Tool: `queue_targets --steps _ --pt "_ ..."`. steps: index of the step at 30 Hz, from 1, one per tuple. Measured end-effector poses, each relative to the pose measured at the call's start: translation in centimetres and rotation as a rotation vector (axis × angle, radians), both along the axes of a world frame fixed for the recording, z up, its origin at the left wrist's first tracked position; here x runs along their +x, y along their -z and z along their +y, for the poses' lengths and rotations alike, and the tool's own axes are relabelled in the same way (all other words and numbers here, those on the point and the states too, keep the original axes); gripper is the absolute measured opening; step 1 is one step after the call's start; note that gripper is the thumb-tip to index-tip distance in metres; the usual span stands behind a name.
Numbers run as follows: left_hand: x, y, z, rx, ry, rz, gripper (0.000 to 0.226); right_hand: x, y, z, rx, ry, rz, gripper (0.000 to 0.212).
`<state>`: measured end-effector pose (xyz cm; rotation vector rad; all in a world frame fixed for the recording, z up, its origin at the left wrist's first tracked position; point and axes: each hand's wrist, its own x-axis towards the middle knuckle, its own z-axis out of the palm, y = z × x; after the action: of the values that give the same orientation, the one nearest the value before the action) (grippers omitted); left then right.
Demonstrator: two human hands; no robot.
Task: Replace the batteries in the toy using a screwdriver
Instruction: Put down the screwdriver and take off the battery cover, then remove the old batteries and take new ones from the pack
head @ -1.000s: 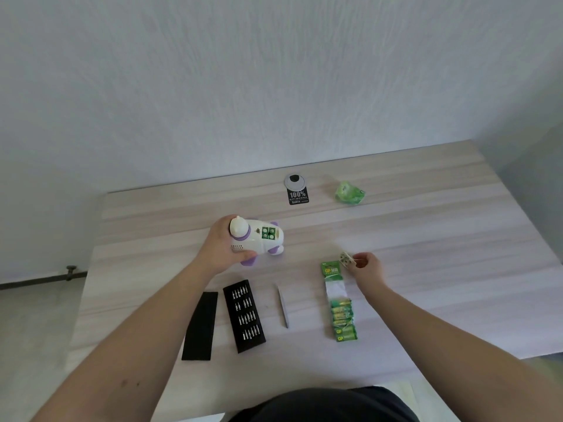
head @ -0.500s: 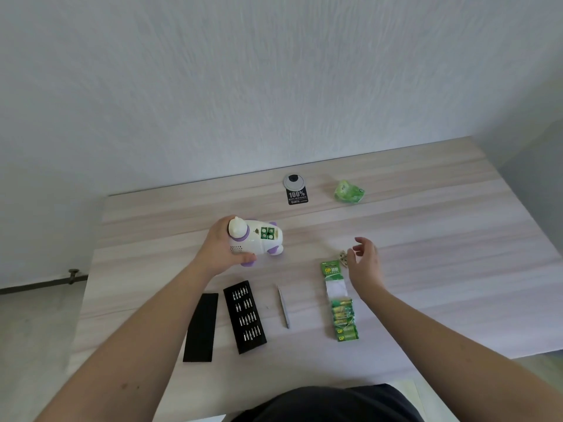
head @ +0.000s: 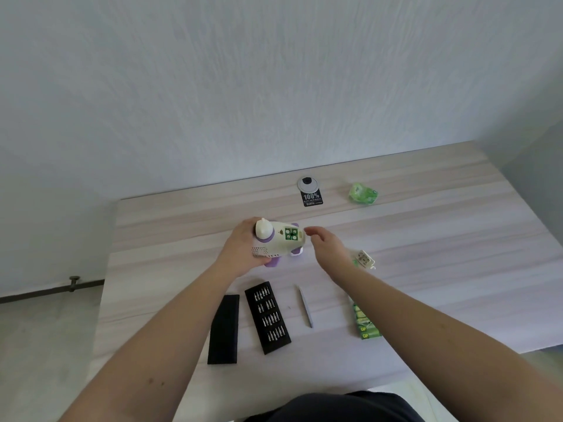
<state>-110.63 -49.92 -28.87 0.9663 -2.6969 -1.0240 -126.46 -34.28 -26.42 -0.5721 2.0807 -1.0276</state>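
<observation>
A pale wood-grain table (head: 426,239) carries a black bit tray (head: 267,317), black lid (head: 223,329) and slim grey screwdriver (head: 305,306) nearer than the fingers, a crumpled green wrapper (head: 362,194) beyond them.

Toy (head: 278,242) sits mid-table (head: 441,239), left hand (head: 240,251) behind it, right hand (head: 327,245) just right. Bit tray (head: 267,317) and its lid (head: 224,328) in front, screwdriver (head: 305,306) right of those, battery pack (head: 365,325) further right, small cover (head: 364,258) behind that.

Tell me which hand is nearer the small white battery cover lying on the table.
Right. The right hand hovers just left of the battery cover, reaching toward the toy. The left hand grips the toy's far side, farther from the cover.
</observation>
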Motion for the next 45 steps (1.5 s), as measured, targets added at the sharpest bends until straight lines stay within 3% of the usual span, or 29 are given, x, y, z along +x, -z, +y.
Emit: queue_targets --steps 5,10,15,19,24,30,38,45 --pt "0.7 -0.2 0.6 0.020 -0.028 -0.003 0.097 1.5 -0.9 -2.5 -0.025 -0.013 -0.080 0.038" --pt "1.0 0.1 0.7 0.283 -0.198 0.068 0.118 1.6 -0.8 -2.9 -0.017 0.036 -0.112 0.039" --pt "1.7 0.1 0.3 0.375 -0.301 0.064 0.089 1.4 -0.6 -2.6 -0.024 0.100 -0.197 0.036" --pt "1.5 -0.9 0.2 0.377 -0.279 0.109 0.098 1.2 -0.1 -2.5 -0.027 0.176 -0.283 0.036" --pt "0.6 -3.5 0.2 0.244 -0.197 0.110 0.096 0.3 -0.1 -2.3 -0.087 0.279 -0.436 0.027" --pt "-1.2 -7.0 0.8 0.127 -0.096 0.066 0.091 -0.1 -0.4 -1.9 -0.074 0.214 -0.535 0.023" --pt "-4.6 -10.6 2.8 -0.205 0.104 -0.194 0.102 0.2 -0.2 -1.0 -0.213 0.339 -0.791 0.030" --pt "-7.2 -12.4 5.1 -0.471 0.211 -0.343 0.100 0.2 0.5 -0.7 -0.297 0.300 -0.828 0.033"
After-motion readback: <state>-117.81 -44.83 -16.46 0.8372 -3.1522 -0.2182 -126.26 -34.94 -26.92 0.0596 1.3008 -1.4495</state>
